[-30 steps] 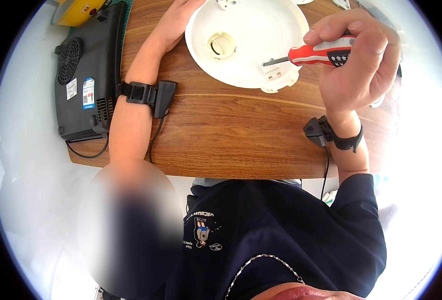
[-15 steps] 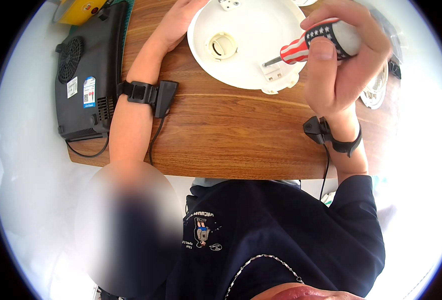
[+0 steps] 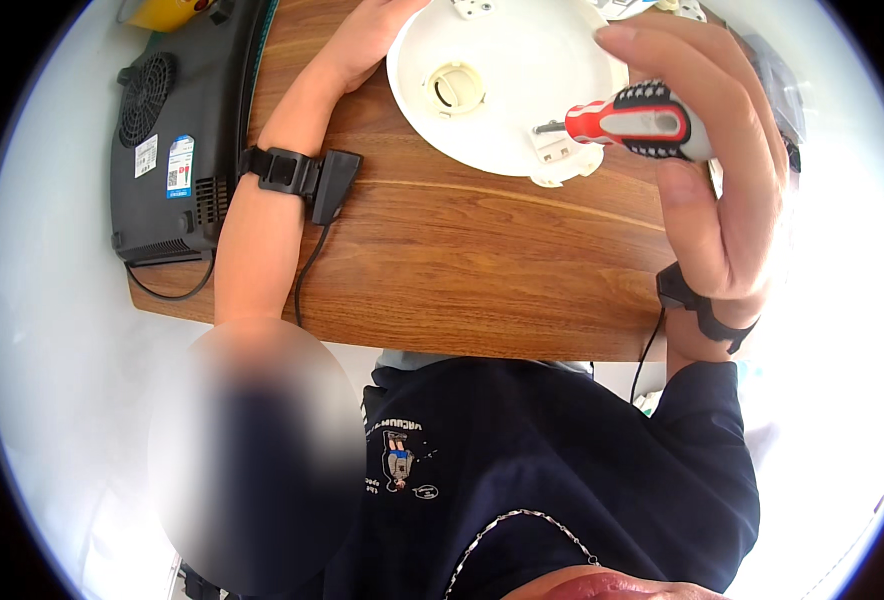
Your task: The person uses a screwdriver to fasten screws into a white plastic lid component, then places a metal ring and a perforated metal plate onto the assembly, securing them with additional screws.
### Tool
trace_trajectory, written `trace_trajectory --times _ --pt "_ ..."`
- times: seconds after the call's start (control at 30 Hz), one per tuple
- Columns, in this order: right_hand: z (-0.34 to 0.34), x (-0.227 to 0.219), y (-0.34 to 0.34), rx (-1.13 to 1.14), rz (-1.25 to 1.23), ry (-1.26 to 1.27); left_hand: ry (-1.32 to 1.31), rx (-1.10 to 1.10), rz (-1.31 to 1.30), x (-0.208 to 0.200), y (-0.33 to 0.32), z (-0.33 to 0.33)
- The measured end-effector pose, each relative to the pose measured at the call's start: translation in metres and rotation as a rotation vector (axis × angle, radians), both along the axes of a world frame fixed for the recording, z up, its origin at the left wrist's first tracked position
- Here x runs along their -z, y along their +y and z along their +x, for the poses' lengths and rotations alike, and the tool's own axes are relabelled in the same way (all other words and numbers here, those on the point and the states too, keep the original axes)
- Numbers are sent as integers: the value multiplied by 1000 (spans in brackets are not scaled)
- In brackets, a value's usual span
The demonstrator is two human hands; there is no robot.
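Observation:
A white round lamp base (image 3: 507, 60) with a cream socket (image 3: 457, 90) lies on the table, cut off by the upper edge. At its left rim is my left hand (image 3: 377, 40); its fingertips run out of the picture. My right hand (image 3: 742, 150) is curled around a screwdriver (image 3: 632, 120) with a red, white and black star-patterned handle. Its butt end sits in the palm, while the thumb and index finger stand off the handle. The metal tip meets a small white block (image 3: 554, 147) near the base's lower right rim. Whether a screw is there is too small to tell.
On the left, a black appliance (image 3: 177, 150) with a vent grille and cable lies on the wooden table (image 3: 462, 270). Behind it stands a yellow container (image 3: 167, 12). A clear plastic item (image 3: 777, 85) is beyond my right hand. Cables hang from both wrist straps.
My right hand has shifted right and loosened its thumb and index finger from the handle. The screwdriver has turned about its axis. The lamp base sits slightly further right in view.

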State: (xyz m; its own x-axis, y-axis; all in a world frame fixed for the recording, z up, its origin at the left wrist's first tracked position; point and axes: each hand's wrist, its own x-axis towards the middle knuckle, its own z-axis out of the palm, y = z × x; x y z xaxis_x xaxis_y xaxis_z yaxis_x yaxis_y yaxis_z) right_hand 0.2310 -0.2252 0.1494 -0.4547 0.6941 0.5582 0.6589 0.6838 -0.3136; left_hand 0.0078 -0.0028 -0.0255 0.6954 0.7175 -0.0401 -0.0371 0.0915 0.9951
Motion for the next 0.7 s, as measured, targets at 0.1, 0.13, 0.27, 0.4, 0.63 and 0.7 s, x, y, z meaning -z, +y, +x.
trace_trajectory --times 0.1,0.13,0.27,0.4,0.63,0.7 --pt "-6 3 -3 97 21 -4 -13 9 -19 -2 -1 3" --pt "-5 4 -3 130 36 -35 -14 4 -18 -4 -2 4" --pt "2 -5 -2 190 55 -175 10 -20 -4 -9 -5 4" --pt "9 -19 -10 202 38 -336 31 -27 -4 -4 -1 -1" --pt "4 7 2 165 42 23 8 -7 -31 -7 -3 3" --pt "5 15 2 193 106 -13 4 -13 -58 -8 -5 3"
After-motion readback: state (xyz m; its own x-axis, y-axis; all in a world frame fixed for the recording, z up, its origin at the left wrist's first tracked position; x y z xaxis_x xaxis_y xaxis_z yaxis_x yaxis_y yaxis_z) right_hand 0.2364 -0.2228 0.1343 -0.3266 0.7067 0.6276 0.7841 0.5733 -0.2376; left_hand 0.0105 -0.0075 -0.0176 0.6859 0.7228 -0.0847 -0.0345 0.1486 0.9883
